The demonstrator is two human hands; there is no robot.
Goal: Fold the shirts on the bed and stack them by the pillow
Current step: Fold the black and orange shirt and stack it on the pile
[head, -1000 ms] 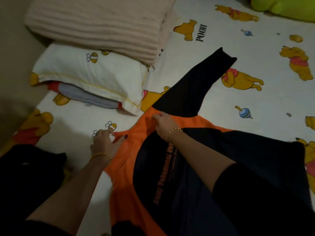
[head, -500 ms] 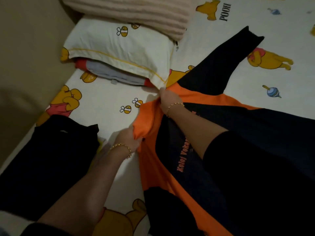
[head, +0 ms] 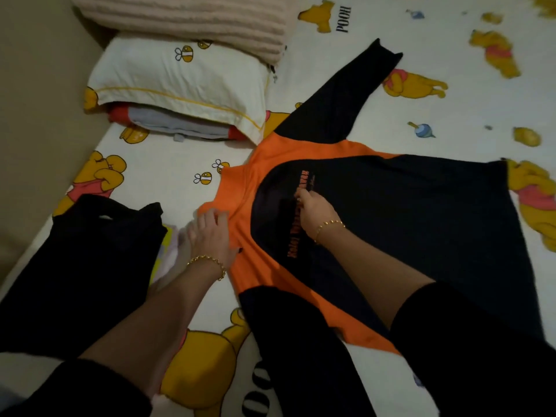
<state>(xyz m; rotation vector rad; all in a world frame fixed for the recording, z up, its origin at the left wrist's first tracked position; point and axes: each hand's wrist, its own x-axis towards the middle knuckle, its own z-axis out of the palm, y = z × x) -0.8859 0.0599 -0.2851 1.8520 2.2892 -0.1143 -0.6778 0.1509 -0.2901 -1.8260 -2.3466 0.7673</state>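
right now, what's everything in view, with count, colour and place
long-sleeved shirt: 1, orange and black, spread flat mid-bed
dark garment: 1, black, left of the shirt by the bed edge
pillow: 1, white with bee print, top left
red and grey fabric: 1, under the pillow's near edge
ribbed blanket: 1, beige, on the pillow's far side
bedsheet: 1, white with yellow bears, under everything
bracelets: 2, gold, one per wrist
left hand: 1, flat on the shirt's orange collar area
right hand: 1, on the shirt's chest lettering, grip unclear
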